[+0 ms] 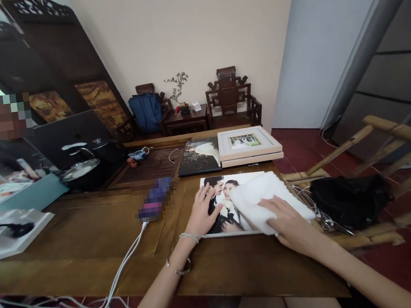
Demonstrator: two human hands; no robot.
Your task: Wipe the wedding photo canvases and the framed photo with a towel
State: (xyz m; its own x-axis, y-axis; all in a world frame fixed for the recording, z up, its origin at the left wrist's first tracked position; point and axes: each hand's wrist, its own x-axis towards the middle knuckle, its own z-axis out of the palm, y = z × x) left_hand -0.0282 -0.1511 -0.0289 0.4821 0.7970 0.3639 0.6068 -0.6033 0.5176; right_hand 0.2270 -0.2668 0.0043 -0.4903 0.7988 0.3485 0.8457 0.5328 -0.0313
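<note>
One teal box (40, 194), pens (9, 193) at its top | one pale frame (251, 153), one photo (245, 141) inside | my left hand (202, 212) spread on one portrait (228, 214) | my right hand (288, 220) on one white cloth (251, 197), grip unclear

The bare left forearm (153, 292) and right forearm (365, 272) reach forward, slanting inward. The left hand (202, 212) lies palm down, fingers spread, thumb out. The right hand (286, 220) points inward, palm down, fingers slightly bent; its grip is unclear.
</note>
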